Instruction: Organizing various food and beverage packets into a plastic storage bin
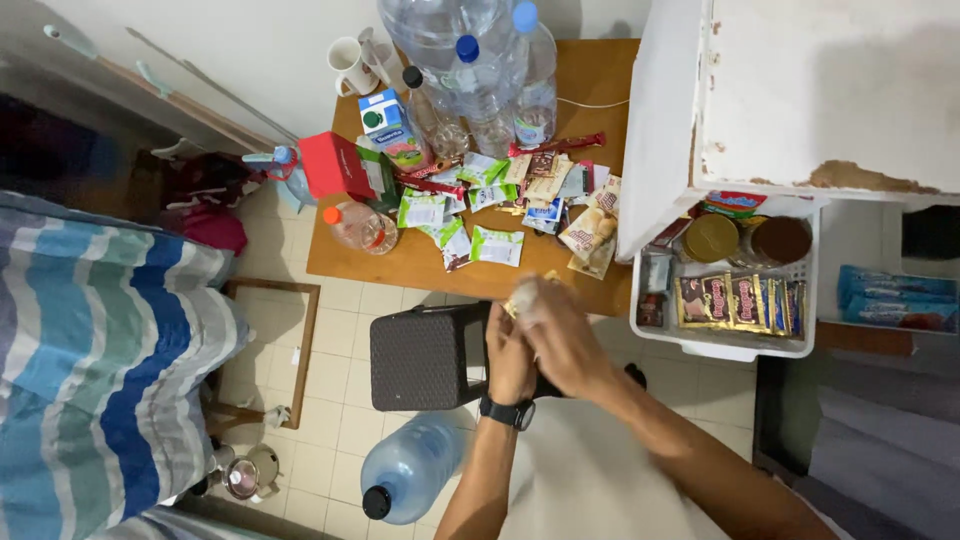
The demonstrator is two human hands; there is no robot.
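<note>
Both hands are working together just off the near edge of the wooden table [590, 80]. The left hand [508, 360], with a dark watch [508, 412] on its wrist, and the right hand [560, 335] are pressing against each other, fingers curled around a small pale packet [522, 296] that is poking out above the knuckles. The packet is blurred, so whether it is torn open already cannot be told — it looks whole or only just started.

Just beyond the hands a loose heap of sachets [500, 205] is lying across the table, most of them apparently sealed and unsorted; judging by that, the bulk of the work is still waiting. Further beyond, clear plastic bottles [480, 70], a carton [385, 120] and a red box [335, 165] are standing. To the right of the hands a white basket [725, 345] is holding a row of brown packets [740, 300] and two round lids — that part seems already put in order. Directly below the hands a dark stool [425, 355] is sitting, and nearer the body a large water jug [405, 470] is lying on the tiled floor.
</note>
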